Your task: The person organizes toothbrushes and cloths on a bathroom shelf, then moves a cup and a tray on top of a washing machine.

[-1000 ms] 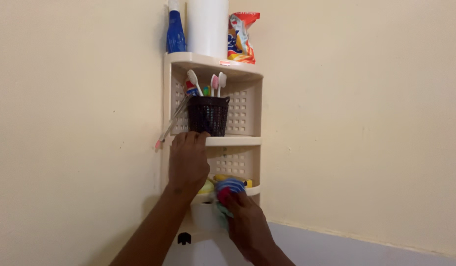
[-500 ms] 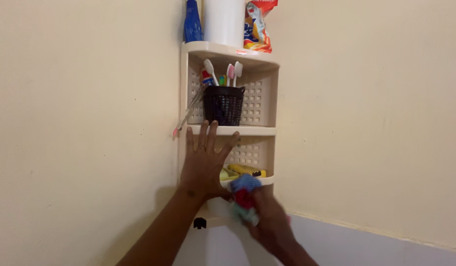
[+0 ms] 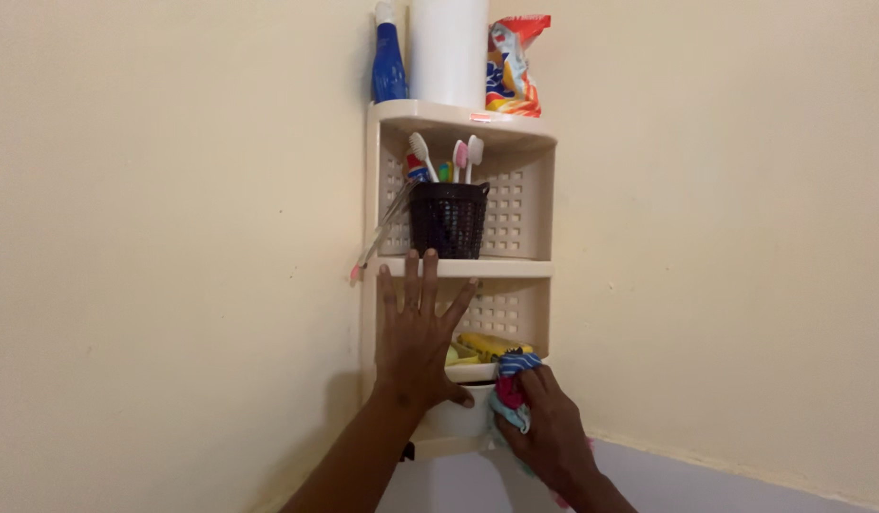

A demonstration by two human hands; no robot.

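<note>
Fingers of my left hand are spread wide and pointing straight up, the palm laid flat against the front of the cream corner shelf, with the fingertips reaching the edge of its middle tier; that hand grips nothing. My right hand is closed around a bunched cloth, blue with red and pale green showing, pressed against the front rim of the lowest tier at its right end. The cloth is a crumpled wad with no clear long axis; its blue striped part faces up toward the tier. The shelf unit itself runs vertically up the wall corner with 3 tiers. On the lowest tier, just behind the cloth, lie yellow items. On the middle tier stands a black mesh basket holding toothbrushes with heads up. The top tier carries a blue bottle, a white cylinder and a colourful packet.
</note>
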